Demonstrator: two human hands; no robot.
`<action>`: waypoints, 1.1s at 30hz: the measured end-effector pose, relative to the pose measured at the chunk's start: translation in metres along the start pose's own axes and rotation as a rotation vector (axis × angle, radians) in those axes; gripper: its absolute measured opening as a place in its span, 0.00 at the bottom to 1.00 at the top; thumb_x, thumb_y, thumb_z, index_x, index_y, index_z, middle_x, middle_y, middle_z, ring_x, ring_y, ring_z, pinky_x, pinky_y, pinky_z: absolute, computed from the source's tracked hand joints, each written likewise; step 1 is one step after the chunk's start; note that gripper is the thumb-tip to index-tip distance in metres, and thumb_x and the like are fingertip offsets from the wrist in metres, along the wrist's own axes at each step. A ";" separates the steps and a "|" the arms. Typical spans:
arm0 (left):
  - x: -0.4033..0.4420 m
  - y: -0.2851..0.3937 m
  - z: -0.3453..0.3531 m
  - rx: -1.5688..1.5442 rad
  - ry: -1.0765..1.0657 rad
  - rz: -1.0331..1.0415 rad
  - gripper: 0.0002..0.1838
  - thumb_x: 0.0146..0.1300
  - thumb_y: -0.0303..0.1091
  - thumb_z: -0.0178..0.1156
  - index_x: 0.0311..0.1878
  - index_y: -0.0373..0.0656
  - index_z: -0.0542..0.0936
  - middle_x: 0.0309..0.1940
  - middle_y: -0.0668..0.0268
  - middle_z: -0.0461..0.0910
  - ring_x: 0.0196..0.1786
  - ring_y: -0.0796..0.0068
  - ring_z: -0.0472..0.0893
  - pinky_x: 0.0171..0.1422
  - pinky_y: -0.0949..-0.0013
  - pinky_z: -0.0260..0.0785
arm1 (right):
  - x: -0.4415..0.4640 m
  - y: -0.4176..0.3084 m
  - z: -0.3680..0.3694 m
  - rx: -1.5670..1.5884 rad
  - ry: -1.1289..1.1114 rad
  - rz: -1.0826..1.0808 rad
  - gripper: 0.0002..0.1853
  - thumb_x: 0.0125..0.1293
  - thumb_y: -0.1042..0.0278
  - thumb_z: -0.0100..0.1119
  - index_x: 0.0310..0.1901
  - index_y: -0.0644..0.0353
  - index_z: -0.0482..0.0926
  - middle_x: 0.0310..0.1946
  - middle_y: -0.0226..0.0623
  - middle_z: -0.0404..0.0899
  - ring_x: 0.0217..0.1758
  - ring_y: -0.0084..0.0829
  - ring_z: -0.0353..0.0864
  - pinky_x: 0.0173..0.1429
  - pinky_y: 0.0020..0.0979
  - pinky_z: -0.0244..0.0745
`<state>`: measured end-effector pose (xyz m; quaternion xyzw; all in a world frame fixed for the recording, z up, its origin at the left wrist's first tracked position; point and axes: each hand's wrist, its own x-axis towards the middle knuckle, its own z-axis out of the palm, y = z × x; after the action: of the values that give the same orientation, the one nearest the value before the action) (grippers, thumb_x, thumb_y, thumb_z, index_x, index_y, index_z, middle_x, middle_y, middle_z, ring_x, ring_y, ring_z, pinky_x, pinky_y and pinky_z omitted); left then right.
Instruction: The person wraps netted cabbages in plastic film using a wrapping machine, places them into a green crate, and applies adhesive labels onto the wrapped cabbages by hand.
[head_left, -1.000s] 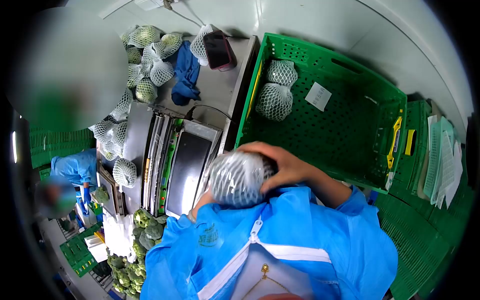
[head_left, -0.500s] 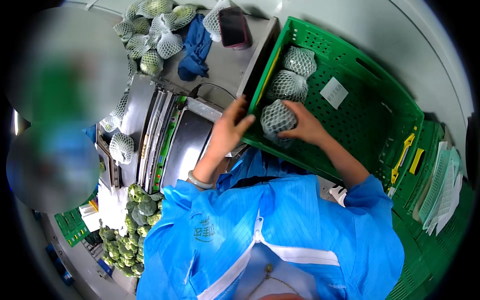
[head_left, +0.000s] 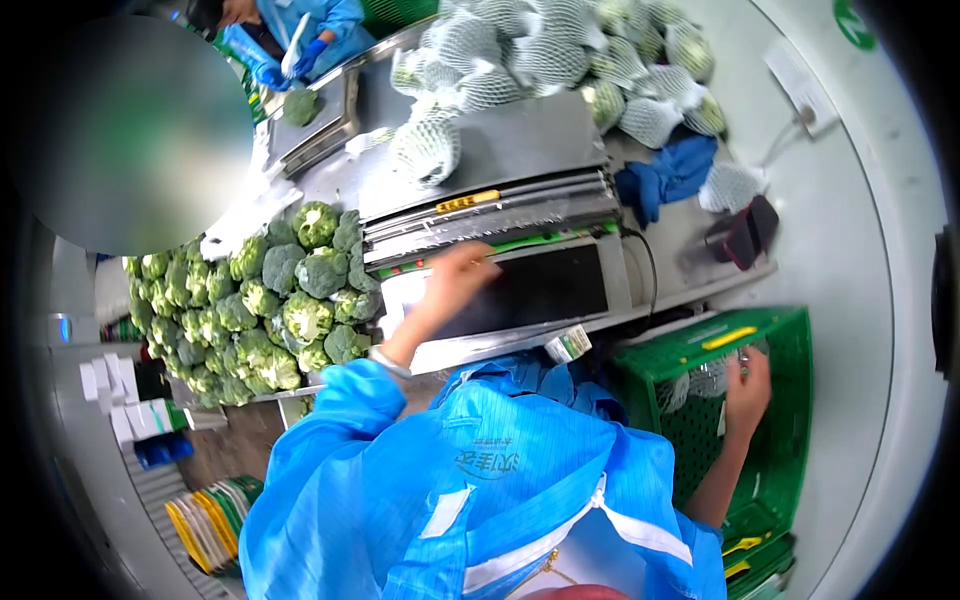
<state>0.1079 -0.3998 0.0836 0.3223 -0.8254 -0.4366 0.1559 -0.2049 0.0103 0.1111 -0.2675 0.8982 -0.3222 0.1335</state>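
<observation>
My left hand (head_left: 458,287) hovers over the dark plate (head_left: 545,288) of a flat machine, with a green button strip (head_left: 510,248) behind it. Its fingers are loosely bent, a little blurred, with nothing visible in them. Over the green crate (head_left: 800,420) at right is my right hand (head_left: 748,395). Thumb and fingers look apart there, close to the vegetables in white foam nets (head_left: 708,378) along the crate's wall; the crate's rim and the hand partly hide these. A single netted piece (head_left: 426,150) lies on the metal table beyond the machine.
Netted vegetables (head_left: 550,55) are heaped at the back. A blue cloth (head_left: 675,175) and a phone (head_left: 750,232) lie at right. Broccoli heads (head_left: 285,315) are piled at left. Across the table, a co-worker's blue-gloved hands (head_left: 308,58) hold something white near a broccoli head (head_left: 301,107).
The view has swung left, so more of the machine and broccoli shows. My right hand no longer grasps a netted piece as before. My left hand has moved from beside the crate to over the plate.
</observation>
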 end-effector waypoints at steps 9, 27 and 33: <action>0.123 -0.106 -0.127 -0.383 0.207 0.005 0.47 0.58 0.46 0.71 0.75 0.40 0.58 0.70 0.48 0.61 0.68 0.56 0.68 0.70 0.62 0.65 | 0.143 -0.305 0.199 0.381 -0.512 -0.584 0.40 0.58 0.75 0.67 0.72 0.54 0.62 0.70 0.44 0.64 0.64 0.39 0.75 0.61 0.36 0.75; 0.028 -0.093 -0.170 0.228 0.457 -0.430 0.20 0.56 0.42 0.72 0.49 0.41 0.84 0.42 0.59 0.84 0.37 0.60 0.81 0.44 0.62 0.74 | 0.190 -0.235 0.183 -0.169 -0.110 -0.493 0.16 0.61 0.62 0.66 0.48 0.59 0.82 0.46 0.43 0.80 0.53 0.45 0.75 0.57 0.40 0.71; 0.019 -0.101 -0.075 0.498 0.479 -0.376 0.14 0.54 0.46 0.72 0.29 0.43 0.87 0.31 0.61 0.83 0.44 0.57 0.77 0.50 0.51 0.65 | 0.157 -0.229 0.259 -0.468 -0.079 -0.491 0.17 0.64 0.53 0.64 0.35 0.61 0.83 0.40 0.40 0.79 0.50 0.41 0.75 0.56 0.42 0.67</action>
<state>0.1741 -0.5006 0.0436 0.5887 -0.7728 -0.1562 0.1784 -0.1366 -0.3587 0.0537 -0.5113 0.8508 -0.1190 0.0218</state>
